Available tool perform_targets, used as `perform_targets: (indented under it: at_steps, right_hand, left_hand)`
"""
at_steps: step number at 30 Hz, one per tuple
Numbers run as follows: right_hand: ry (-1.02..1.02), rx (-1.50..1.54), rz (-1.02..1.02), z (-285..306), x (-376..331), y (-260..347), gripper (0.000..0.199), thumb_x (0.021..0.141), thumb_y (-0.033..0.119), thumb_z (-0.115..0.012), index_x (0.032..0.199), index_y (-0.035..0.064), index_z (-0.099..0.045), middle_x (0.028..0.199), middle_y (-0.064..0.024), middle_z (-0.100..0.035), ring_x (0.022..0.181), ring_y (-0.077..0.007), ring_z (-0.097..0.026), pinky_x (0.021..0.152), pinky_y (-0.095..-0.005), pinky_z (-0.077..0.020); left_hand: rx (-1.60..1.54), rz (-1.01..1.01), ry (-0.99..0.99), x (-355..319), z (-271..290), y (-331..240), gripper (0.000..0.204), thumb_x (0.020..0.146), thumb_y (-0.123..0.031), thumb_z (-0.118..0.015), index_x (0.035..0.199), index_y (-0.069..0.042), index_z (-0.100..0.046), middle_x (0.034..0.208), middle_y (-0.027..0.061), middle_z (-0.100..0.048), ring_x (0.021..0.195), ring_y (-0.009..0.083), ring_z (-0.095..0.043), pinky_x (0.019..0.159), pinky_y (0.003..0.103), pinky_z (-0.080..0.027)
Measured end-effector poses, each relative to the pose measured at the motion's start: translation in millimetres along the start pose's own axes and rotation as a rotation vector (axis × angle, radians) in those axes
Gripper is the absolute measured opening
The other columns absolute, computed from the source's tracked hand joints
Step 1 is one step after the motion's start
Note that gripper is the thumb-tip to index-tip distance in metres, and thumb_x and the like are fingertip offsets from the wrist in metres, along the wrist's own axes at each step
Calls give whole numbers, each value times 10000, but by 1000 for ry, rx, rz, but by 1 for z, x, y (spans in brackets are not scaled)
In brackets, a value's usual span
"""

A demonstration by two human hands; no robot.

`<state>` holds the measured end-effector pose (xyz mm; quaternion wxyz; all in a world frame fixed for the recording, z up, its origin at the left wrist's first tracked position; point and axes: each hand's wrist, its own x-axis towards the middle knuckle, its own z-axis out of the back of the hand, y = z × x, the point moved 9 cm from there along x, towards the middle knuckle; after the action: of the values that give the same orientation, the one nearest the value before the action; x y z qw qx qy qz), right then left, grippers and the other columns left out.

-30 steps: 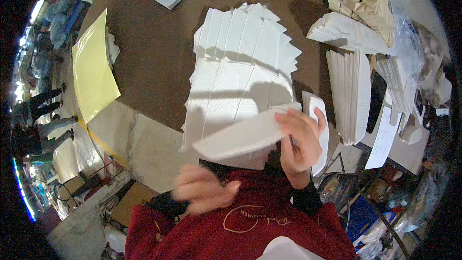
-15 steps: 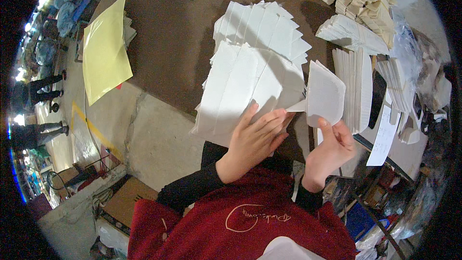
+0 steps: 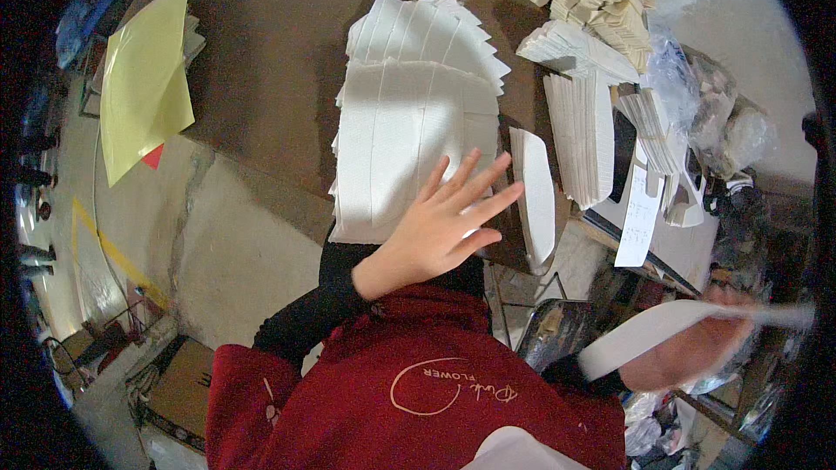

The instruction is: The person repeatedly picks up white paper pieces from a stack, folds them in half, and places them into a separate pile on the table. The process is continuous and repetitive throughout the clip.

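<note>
My left hand (image 3: 440,222) is open, its fingers spread over the lower right of a fanned pile of white sheets (image 3: 392,130). Beside its fingertips, close to the table edge, lies a narrow white piece with rounded ends (image 3: 535,196). My right hand (image 3: 688,352) is off the table at the lower right and smeared by motion. A long, curved white strip (image 3: 644,335) runs across that hand, apparently gripped at the blurred fingers. How the fingers close on it is not sharp.
Bundled stacks of white pieces (image 3: 579,144) stand on the table's right, with cream-coloured bundles (image 3: 601,0) behind. A written paper slip (image 3: 636,218) hangs near the right edge. Yellow sheet (image 3: 152,78) sits at the left edge. A cardboard box (image 3: 178,387) is on the lower left.
My right hand has swung right and down, away from the table, with a white strip. The left hand's fingers have spread. A narrow white piece now lies beside the pile.
</note>
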<state>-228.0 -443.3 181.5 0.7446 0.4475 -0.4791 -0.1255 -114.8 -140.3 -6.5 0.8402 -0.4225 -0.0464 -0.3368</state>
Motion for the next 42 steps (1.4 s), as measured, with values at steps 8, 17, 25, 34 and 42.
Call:
perform_targets:
  at_steps: [8,17,25,34,42]
  right_hand:
    - [727,400,-718,-184,-152,-51,229,809,-104,-702,1002,14,-669,902,-11,-680,827,-95,-615,768,-245,-485]
    - [-174,457,-247,-92,-14,-48,308,1058,228,-482,1203,-35,-553,1052,-166,-647,1011,-271,-618,966,-396,-486]
    - [305,142,-594,-143,-139,-57,184,972,-1,-583,1155,-24,-593,1086,-83,-639,967,-146,-594,886,-296,-476]
    - [750,493,-770,-229,-206,-32,181,955,12,-647,1125,-29,-599,1008,-49,-637,911,-105,-571,835,-243,-435]
    - [665,716,-844,-220,-206,-41,202,947,25,-657,1123,-56,-597,978,-41,-639,886,-97,-568,810,-234,-429]
  left_hand:
    - [-1066,217,523,-36,14,-26,541,1047,-364,-524,1422,19,-455,1285,136,-632,1125,202,-628,981,324,-485]
    - [-1591,413,241,-64,-19,-55,458,1048,-362,-534,1369,-37,-510,1095,67,-628,899,118,-595,796,279,-488]
    - [-1841,176,-246,-7,26,8,1005,903,-788,-352,1581,-60,-212,1459,141,-481,1201,185,-536,999,355,-464]
    - [-1576,342,-588,-1,32,26,1099,841,-906,-175,1543,-72,-316,1351,230,-570,1204,368,-579,1035,496,-448]
    - [-1746,522,-931,-16,14,53,991,878,-870,-172,1440,-74,-350,1197,200,-631,1061,363,-642,962,499,-506]
